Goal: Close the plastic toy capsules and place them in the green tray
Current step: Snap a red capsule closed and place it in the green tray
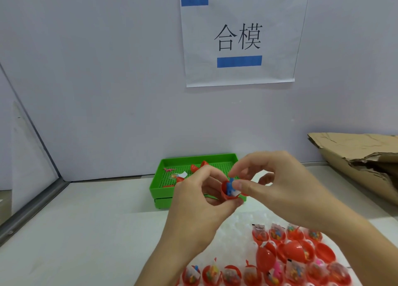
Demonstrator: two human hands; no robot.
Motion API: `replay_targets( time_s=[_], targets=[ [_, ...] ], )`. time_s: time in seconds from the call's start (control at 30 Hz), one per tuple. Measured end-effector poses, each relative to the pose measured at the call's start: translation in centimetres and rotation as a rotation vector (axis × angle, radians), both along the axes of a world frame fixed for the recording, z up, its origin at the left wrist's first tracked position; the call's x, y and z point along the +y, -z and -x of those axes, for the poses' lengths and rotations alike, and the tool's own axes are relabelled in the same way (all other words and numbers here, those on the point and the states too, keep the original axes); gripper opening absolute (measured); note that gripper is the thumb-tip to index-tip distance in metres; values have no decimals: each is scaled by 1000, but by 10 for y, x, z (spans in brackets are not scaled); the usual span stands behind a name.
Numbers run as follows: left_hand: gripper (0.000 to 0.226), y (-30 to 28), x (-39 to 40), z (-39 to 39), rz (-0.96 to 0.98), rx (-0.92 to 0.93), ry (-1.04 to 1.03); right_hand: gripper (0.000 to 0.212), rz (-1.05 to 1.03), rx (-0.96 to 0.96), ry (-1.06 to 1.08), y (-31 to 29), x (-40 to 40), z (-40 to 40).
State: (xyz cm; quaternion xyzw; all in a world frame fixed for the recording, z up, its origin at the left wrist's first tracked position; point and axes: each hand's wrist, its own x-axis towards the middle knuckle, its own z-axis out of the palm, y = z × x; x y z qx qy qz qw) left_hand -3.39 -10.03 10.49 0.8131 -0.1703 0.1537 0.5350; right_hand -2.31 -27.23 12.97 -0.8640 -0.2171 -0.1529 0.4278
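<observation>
My left hand [200,194] grips a red capsule half [226,193] above the table, in front of the green tray [163,187]. A blue and white toy [231,187] sticks out of that half. My right hand [280,182] pinches the toy with thumb and forefinger. Its other fingers seem to hold a clear piece, but blur hides what it is. The tray holds red capsule pieces [198,167] and small loose toys. Several open red capsules [290,257] with toy packets lie at the bottom right.
A torn cardboard sheet [355,156] lies at the right against the wall. A paper sign [239,37] hangs on the wall above the tray. A metal frame rail [32,208] borders the table on the left. White plastic sheeting [243,223] lies under the capsules.
</observation>
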Motion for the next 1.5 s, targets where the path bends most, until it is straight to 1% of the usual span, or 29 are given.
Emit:
replay_targets(
  time_s=[0.17, 0.27, 0.37, 0.47, 0.57, 0.67, 1.07, 1.23, 1.33, 1.43, 1.5],
  targets=[
    [28, -1, -2, 0, 41, 6, 15, 8, -63, 4, -81, -2, 3, 4],
    [29, -2, 1, -1, 133, 38, 48, 11, -110, -68, -73, -6, 2, 7],
    [29, -4, 3, -1, 194, 54, 81, 28, -30, -158, -27, -9, -3, 8],
    [29, -5, 3, -1, 201, 50, 91, 39, 61, -169, -39, -9, -4, 10],
    [28, -4, 3, -1, 205, 55, 112, 46, 126, -157, -57, -6, -1, 9],
    [29, -4, 4, -1, 204, 60, 115, 46, 146, -148, -62, -5, 0, 9],
    [28, -8, 4, 0, 201, 54, 100, 41, 113, -139, -51, -9, -5, 9],
    [30, -6, 4, 0, 199, 70, 105, 49, 61, -138, -83, -9, -5, 10],
    [31, -6, 3, 0, 182, 69, 102, 52, 93, -120, -106, -7, -2, 11],
    [31, -6, 4, 0, 175, 62, 101, 51, 104, -120, -95, -7, -2, 11],
    [30, -6, 5, 0, 178, 56, 92, 47, 63, -135, -60, -8, -5, 9]
  ],
)
